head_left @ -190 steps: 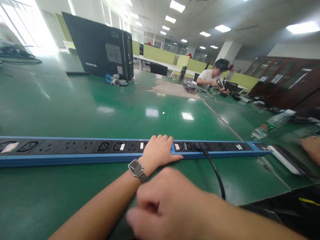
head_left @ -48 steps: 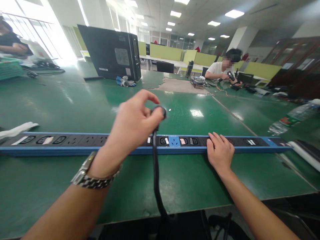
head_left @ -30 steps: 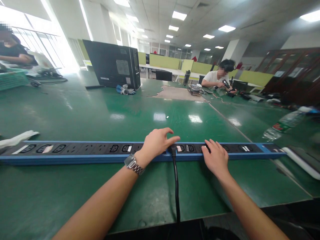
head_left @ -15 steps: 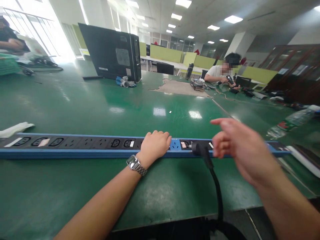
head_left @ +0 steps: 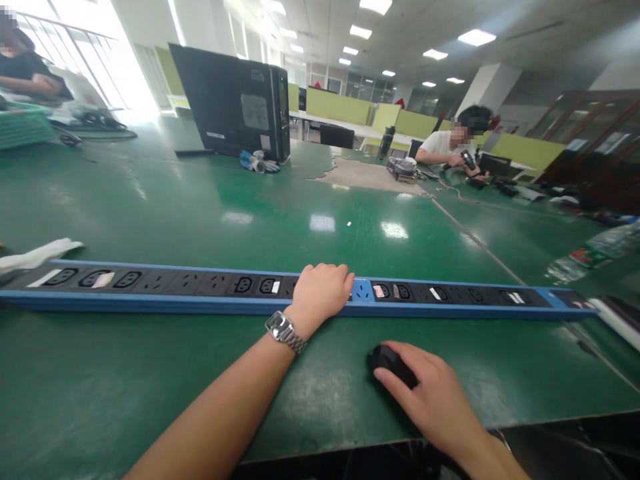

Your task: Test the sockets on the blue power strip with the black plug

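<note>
Here's a glossy green table (head_left: 125,373), light bouncing off its top, in a bright office: at far left, a dark-sleeved person (head_left: 30,73) behind a green basket (head_left: 23,127); then a black computer case (head_left: 235,107) with gloves (head_left: 260,162) at its foot, a worn patch (head_left: 367,175) toward the table's far edge, a white-shirted person (head_left: 440,148), and a clear bottle (head_left: 597,252) lying out right. Across the near half runs the blue-and-black power strip (head_left: 250,287), long axis left to right, roughly along the near edge, sockets facing up. The left hand (head_left: 323,293) lies over its middle, fingers bent across it; can't tell whether it grips or just presses. Right of that, between strip and near edge, the right hand (head_left: 437,393) has thumb and fingers closed around a black plug (head_left: 387,363), partly hidden, rounded end pointing toward the far left corner, long axis slanting back into the palm.
</note>
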A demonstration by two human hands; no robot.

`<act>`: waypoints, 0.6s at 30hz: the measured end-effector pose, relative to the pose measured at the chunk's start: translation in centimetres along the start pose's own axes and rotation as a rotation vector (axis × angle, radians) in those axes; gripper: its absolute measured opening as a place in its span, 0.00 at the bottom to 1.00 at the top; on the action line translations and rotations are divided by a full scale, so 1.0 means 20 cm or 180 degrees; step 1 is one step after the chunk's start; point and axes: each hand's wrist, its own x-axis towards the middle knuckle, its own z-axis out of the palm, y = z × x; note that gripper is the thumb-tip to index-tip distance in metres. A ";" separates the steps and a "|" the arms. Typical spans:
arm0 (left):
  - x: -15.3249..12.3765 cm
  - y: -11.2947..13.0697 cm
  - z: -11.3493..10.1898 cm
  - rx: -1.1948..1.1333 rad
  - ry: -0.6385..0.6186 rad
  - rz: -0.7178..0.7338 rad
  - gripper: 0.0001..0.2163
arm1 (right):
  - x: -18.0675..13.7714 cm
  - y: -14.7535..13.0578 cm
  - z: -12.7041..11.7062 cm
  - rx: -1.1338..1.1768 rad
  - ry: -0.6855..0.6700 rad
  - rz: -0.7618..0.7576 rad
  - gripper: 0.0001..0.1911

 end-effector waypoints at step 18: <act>0.00 0.00 0.00 0.0000 -0.0002 0.0009 0.19 | 0.54 0.16 -0.38 -0.2281 -0.0483 0.0509 0.21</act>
